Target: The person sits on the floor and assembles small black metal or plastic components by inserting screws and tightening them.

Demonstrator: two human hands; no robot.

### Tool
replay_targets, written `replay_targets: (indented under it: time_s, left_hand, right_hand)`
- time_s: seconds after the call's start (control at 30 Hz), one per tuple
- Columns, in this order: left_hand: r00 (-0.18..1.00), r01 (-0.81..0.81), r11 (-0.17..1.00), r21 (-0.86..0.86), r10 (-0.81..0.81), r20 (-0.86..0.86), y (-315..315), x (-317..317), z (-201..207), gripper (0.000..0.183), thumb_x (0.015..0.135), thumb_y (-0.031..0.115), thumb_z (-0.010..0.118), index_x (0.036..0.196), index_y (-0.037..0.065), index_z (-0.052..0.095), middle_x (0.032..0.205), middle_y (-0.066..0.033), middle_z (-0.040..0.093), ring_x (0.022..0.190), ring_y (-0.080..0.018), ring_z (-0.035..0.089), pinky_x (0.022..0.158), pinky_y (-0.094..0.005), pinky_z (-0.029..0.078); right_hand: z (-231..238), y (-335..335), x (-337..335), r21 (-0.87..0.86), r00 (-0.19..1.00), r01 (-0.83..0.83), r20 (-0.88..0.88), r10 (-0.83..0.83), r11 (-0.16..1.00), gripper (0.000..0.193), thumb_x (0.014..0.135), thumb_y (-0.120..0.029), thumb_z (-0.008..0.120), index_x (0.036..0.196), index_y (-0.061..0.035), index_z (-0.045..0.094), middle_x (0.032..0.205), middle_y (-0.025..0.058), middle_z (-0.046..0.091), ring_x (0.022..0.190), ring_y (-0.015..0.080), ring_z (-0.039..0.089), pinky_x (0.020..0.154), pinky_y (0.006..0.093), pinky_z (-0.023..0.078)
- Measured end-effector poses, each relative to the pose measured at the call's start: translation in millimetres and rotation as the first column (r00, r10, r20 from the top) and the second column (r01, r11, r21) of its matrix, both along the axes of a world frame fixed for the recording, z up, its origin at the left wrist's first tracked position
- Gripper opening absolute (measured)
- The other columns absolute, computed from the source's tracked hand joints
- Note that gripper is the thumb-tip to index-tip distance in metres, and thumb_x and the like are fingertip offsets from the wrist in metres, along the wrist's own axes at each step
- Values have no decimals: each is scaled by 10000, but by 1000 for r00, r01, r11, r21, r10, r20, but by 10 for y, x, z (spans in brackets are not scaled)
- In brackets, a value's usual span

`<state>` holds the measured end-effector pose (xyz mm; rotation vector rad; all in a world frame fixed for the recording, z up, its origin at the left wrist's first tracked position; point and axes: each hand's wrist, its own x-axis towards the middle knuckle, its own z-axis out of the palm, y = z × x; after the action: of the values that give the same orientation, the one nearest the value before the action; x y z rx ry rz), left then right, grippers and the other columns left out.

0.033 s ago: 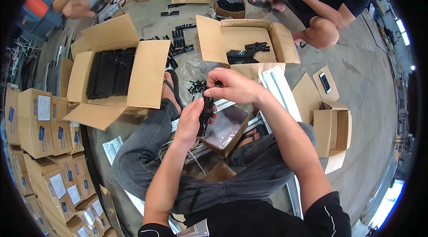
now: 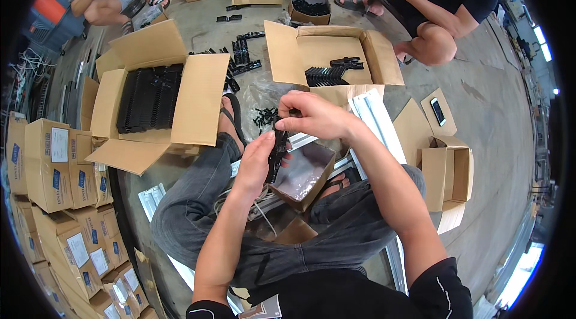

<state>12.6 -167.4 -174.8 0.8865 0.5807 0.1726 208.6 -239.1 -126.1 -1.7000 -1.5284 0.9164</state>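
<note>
A long black plastic part [image 2: 278, 154] stands roughly upright between my hands, above a small open carton. Around its lower length my left hand [image 2: 258, 163] is wrapped, thumb along its side. My right hand [image 2: 309, 116] pinches at its upper end with bent fingers; whether a smaller piece sits in that pinch is hidden. Beneath my hands, the small carton [image 2: 327, 178] is lined with clear plastic. Just beyond them, a pile of small black pieces [image 2: 264, 118] lies on a clear plastic bag [image 2: 255, 94].
An open carton [image 2: 201, 106] packed with black parts stands at left, another [image 2: 384, 58] with fewer ahead. Loose black parts [image 2: 240, 52] lie between. White metal profiles [image 2: 378, 121] surround my legs. A phone [image 2: 437, 111] rests on cardboard at right. Stacked cartons [image 2: 51, 163] line the left; two people crouch beyond.
</note>
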Motion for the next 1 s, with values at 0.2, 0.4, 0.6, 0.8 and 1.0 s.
replay_targets:
  time_s: [0.2, 0.4, 0.6, 0.8, 1.0]
  left_hand:
    - [996, 83, 971, 226, -79, -27, 70, -7, -21, 329, 1049, 303, 465, 1141, 11, 586, 937, -54, 661, 813, -118, 645, 701, -264, 523]
    - [991, 134, 947, 291, -127, -41, 17, -9, 62, 356, 1037, 306, 510, 1193, -2, 599, 876, 0, 632, 727, -52, 566, 663, -212, 461]
    - [983, 164, 973, 162, -175, 57, 39, -20, 70, 339, 1028, 240, 534, 1254, -12, 549, 984, -44, 665, 831, -101, 642, 742, -244, 524]
    - [995, 63, 996, -55, -59, 85, -79, 7, 26, 302, 1012, 224, 565, 1218, 5, 583, 1030, -64, 683, 886, -120, 661, 742, -245, 541]
    - [991, -8, 975, -220, 37, 126, -175, 22, -40, 304, 1008, 252, 569, 1201, 18, 592, 1062, -78, 681, 912, -136, 666, 745, -261, 554]
  right_hand:
    - [142, -57, 74, -87, 982, -97, -169, 81, 991, 251, 931, -180, 672, 870, -12, 496, 881, 37, 481, 756, 131, 518, 649, 288, 473]
    - [92, -93, 158, -132, 953, -148, -284, 105, 980, 240, 928, -165, 673, 864, -9, 503, 884, 43, 495, 760, 125, 564, 653, 288, 506]
    - [92, -89, 181, -63, 929, -125, -358, 94, 990, 220, 914, -148, 686, 862, -13, 521, 886, 31, 515, 751, 120, 585, 665, 279, 525]
    - [40, -86, 196, -89, 878, -97, -476, 43, 991, 177, 906, -139, 692, 910, -25, 557, 866, 8, 548, 758, 103, 580, 688, 264, 520]
    - [24, -49, 169, -136, 931, -67, -366, 13, 988, 178, 885, -147, 706, 924, -26, 580, 834, 10, 566, 740, 94, 569, 677, 255, 511]
